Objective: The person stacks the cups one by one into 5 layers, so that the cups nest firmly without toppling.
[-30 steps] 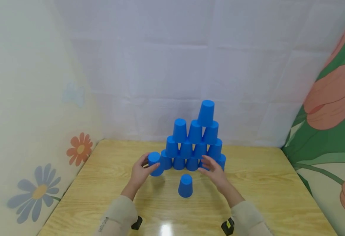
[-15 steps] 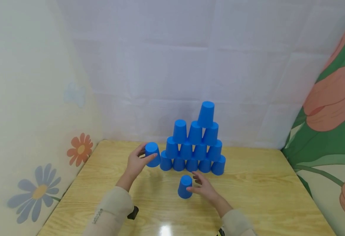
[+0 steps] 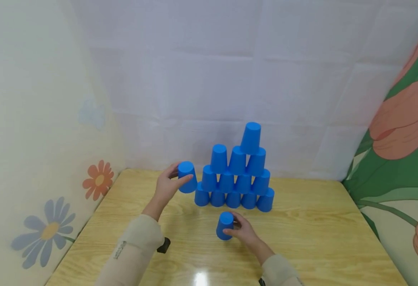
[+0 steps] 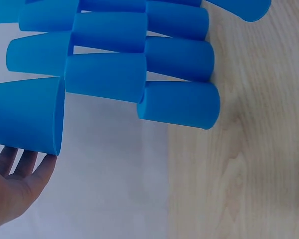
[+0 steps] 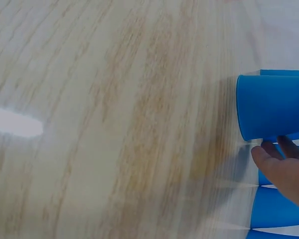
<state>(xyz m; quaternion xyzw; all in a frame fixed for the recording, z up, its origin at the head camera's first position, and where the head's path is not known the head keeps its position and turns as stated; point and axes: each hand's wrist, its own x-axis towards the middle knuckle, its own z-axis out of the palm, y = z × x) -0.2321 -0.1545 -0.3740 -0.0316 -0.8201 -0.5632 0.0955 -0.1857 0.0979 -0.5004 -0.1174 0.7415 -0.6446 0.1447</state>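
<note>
My left hand (image 3: 166, 186) grips an upside-down blue cup (image 3: 186, 179), raised beside the left end of a cup pyramid (image 3: 226, 182). Its thumb crosses the front of the cup; in the left wrist view, fingers (image 4: 26, 167) press the cup's side near the rim. Nearer to me, a second upside-down blue cup (image 3: 223, 229) stands on the table, and my right hand (image 3: 246, 232) holds it from the right, thumb in front and fingers behind. The right wrist view has this cup (image 5: 274, 107) with the fingers at its side.
The pyramid is built of rows of upside-down blue cups. Its third row has three, and one cup (image 3: 250, 138) tops the right side. A wooden table (image 3: 309, 230) lies beneath, with a white cloth (image 3: 209, 79) behind and flowered cloths at both sides.
My left hand has lifted its cup upward, from low beside the bottom row to about the second row. My right hand has come from the pyramid's right side down to the near cup and taken hold.
</note>
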